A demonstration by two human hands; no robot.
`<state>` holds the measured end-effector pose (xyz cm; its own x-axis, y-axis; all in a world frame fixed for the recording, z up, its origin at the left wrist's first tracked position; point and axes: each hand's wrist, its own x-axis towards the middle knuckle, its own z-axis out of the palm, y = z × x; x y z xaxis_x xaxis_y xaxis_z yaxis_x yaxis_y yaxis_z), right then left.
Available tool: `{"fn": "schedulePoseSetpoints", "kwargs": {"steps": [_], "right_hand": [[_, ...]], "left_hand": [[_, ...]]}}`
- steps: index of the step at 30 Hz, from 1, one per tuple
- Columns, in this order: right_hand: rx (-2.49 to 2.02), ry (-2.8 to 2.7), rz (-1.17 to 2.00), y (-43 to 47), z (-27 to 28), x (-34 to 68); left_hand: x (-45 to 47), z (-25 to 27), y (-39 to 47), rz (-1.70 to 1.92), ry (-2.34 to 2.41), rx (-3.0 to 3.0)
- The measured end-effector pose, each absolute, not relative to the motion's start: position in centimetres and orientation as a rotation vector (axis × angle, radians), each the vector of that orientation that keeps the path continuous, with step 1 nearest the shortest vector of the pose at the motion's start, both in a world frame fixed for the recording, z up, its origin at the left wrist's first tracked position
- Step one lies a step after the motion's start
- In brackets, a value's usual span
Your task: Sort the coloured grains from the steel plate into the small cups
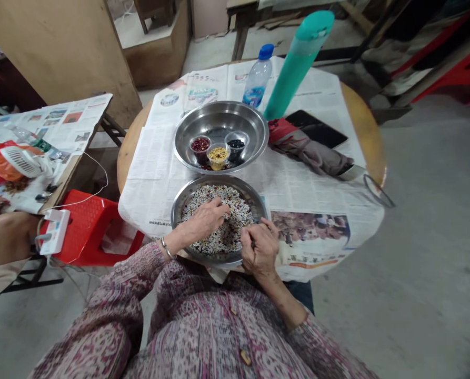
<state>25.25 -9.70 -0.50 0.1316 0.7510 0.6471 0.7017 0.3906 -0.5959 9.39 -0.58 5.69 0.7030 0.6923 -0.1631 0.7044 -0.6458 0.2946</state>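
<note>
A steel basin (178,196) near the table's front edge holds a mix of white grains (238,208) with dark, red and yellow bits. Over its left side reaches my left hand (208,218), fingers bent together just above the mix; what they pinch, if anything, is too small to see. At the right rim my right hand (261,247) is curled closed, its contents hidden. Behind stands a larger steel basin (219,118) with three clear cups: red beans (200,145), yellow grains or beans (218,153) and black beans (236,143).
Newspaper (148,158) covers the round table. Toward the back stand a water bottle (257,79) and a tall green bottle (298,66). A folded umbrella (309,150) and a dark tablet (317,129) lie right. Left are a red stool (80,226), power strip (56,231) and another person's leg (9,239).
</note>
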Motion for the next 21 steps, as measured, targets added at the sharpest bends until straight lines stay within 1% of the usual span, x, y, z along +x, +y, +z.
{"fn": "schedulePoseSetpoints", "kwargs": {"steps": [4,8,13,15,21], "right_hand": [[-1.359,-1.592,0.065,-9.7,-0.5,25.3],[-1.380,-1.587,0.077,-9.7,-0.7,25.3],[-1.362,-1.580,0.074,-9.7,-0.7,25.3],[-1.350,-1.579,0.073,-9.7,-0.7,25.3],[-1.369,-1.583,0.086,-9.8,-0.8,25.3]], "left_hand": [[8.7,5.6,-0.4,-0.014,1.052,2.518],[6.7,5.9,-0.7,-0.018,1.262,2.507],[4.5,7.3,-2.1,-0.145,1.482,2.503],[4.4,7.8,-2.8,-0.126,1.537,2.543],[6.1,6.6,-3.2,0.000,1.384,2.548]]}}
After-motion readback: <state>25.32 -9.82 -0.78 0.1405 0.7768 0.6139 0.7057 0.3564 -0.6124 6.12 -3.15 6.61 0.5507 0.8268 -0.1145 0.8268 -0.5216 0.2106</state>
